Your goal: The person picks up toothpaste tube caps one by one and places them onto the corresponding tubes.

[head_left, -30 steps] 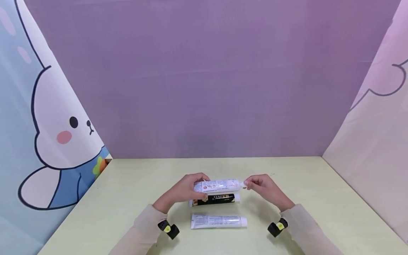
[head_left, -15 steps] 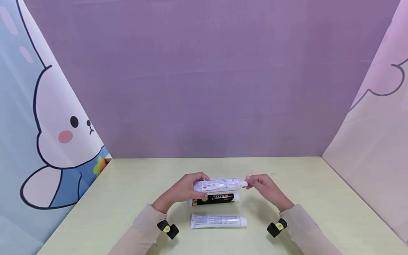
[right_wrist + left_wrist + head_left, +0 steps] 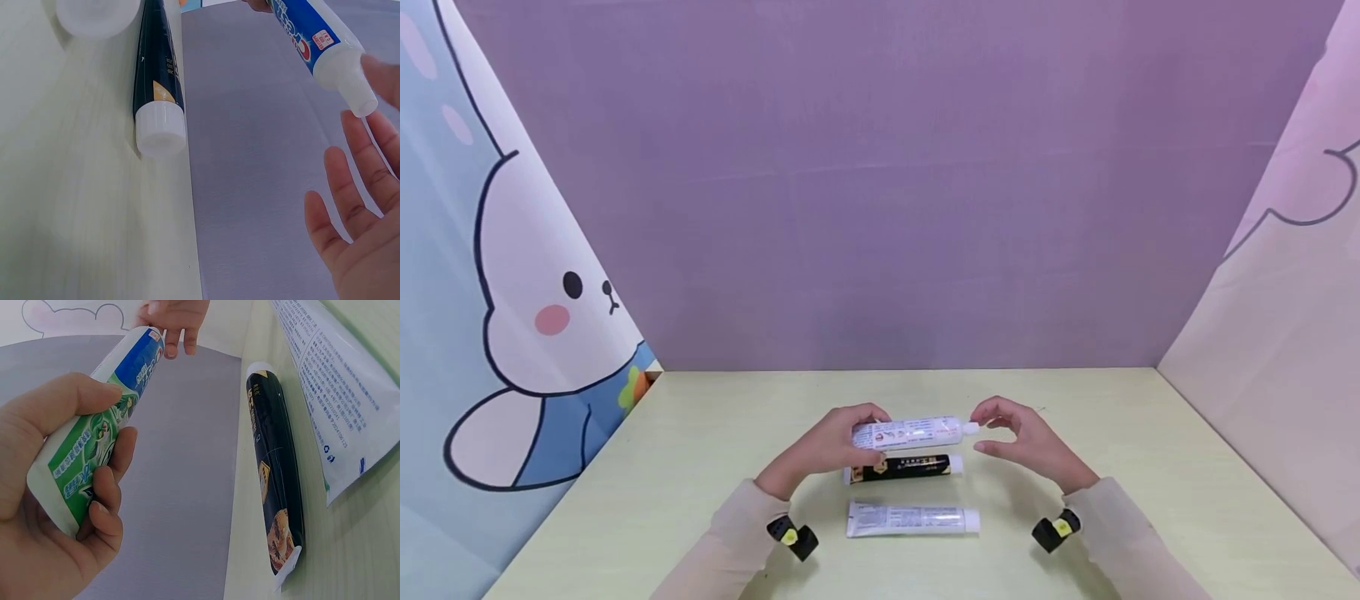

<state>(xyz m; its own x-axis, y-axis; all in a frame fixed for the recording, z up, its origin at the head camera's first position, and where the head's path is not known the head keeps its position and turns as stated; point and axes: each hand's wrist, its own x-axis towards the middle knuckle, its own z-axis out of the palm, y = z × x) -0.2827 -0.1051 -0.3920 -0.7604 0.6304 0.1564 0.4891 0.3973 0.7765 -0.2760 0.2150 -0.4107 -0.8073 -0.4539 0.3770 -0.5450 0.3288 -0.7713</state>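
Note:
My left hand (image 3: 827, 442) grips a toothpaste tube (image 3: 913, 433) around its tail half and holds it level above the table. Its printed front is green, blue and white in the left wrist view, where the thumb lies across it. The tube's narrow white cap (image 3: 357, 94) points right, toward my right hand (image 3: 1028, 437). That hand's thumb and fingers are spread around the cap's end and hold nothing; whether a fingertip grazes the cap I cannot tell. Just in front of the held tube lies a black toothpaste tube (image 3: 910, 468) with a white cap.
Nearer to me lies a white toothpaste tube (image 3: 910, 520), cap to the right. Both lie on a pale table (image 3: 730, 400). A purple backdrop (image 3: 880, 208) rises behind it, with printed cloth panels (image 3: 550, 358) at the sides.
My right hand's fingers were pinched together at the cap; they have since let go and spread apart. The left hand and its toothpaste tube have barely moved.

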